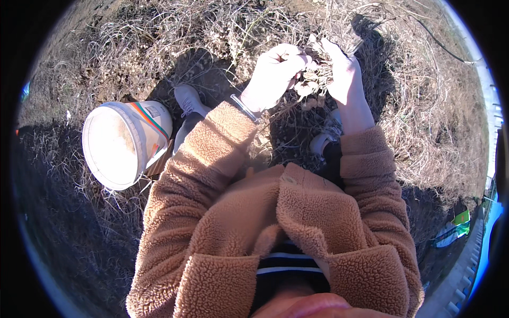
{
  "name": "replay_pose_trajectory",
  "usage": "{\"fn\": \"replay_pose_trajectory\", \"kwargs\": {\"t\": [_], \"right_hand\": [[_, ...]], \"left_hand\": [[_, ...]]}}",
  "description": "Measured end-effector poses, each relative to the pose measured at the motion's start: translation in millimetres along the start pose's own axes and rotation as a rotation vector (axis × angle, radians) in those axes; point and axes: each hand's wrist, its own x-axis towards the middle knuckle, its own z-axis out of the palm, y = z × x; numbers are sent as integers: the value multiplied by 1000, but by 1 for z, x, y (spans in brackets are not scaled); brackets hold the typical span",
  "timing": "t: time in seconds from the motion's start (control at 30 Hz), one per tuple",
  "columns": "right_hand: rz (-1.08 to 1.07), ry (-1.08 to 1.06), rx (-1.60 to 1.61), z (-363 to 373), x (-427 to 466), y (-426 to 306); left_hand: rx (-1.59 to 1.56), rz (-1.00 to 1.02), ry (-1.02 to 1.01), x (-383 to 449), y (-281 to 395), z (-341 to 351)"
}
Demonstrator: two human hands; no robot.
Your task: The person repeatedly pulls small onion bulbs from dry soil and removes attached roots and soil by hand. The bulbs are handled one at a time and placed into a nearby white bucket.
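Note:
A clump of dried peanut plants (324, 67) with pale pods is held up in front of me. My right hand (345, 75) grips its stems from the right side. My left hand (274, 75) is at the clump's left edge, thumb and fingers pinched together on the pods. Several peanut pods (308, 88) hang between and just below the two hands. Strong sunlight washes out both hands, so what exactly lies under the left fingertips is hidden. A bracelet (243, 107) circles my left wrist.
A white plastic bucket (153, 127) with coloured stripes stands to my left; glare hides its inside. Dry peanut vines (159, 35) cover the ground ahead. My shoes (189, 99) are among them. A green and white bag (453, 230) lies at the far right.

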Motion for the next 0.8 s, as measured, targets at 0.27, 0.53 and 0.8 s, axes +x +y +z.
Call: {"fn": "replay_pose_trajectory", "kwargs": {"t": [0.27, 0.53, 0.8], "right_hand": [[77, 326, 373, -36, 18, -14], [-114, 224, 569, -58, 10, -27], [-22, 284, 464, -44, -6, -46]], "left_hand": [[-498, 128, -24, -18, 71, -60], [11, 511, 948, -144, 158, -250], [1074, -24, 1326, -237, 97, -504]]}}
